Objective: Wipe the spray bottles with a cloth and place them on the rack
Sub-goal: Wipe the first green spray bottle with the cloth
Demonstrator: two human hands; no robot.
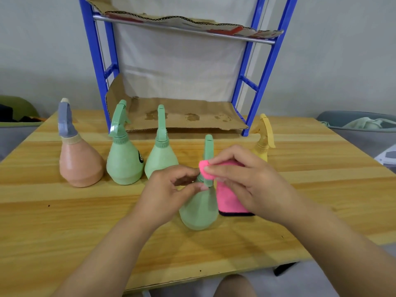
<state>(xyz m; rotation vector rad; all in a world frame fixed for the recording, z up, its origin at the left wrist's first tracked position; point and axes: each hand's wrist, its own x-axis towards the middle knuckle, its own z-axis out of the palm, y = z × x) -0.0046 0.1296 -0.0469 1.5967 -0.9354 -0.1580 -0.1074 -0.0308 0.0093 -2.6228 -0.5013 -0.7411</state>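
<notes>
Forearms come in from the bottom edge and meet at frame centre over a pale wood-grain table (64, 221). At centre, the left hand (167, 191) has thumb and fingers curled in, pinching the neck of the nearest green spray bottle (198, 213), which has a matte plastic, cone-shaped body and its base on the table. The right hand (248, 181) grips a fuzzy pink cloth (228, 200), fingers curled round it. Its fingertips press a folded bit against the bottle's trigger head, and the rest hangs down just right of the bottle, with dark trim at its lower edge. Behind, left of centre, three bottles stand in a row: a peach bottle (80, 166) with a ribbed body and grey-blue trigger, a labelled green bottle (124, 163) with a dark sticker, and a plain green bottle (160, 159) partly hidden by the left hand. A yellow bottle (264, 142) stands right of centre, mostly behind the right hand. At upper centre, a blue metal rack (267, 67) stands at the table's far edge. Stained corrugated cardboard (182, 114) lines its lower shelf, and a chrome bar and torn cardboard sit higher up.
</notes>
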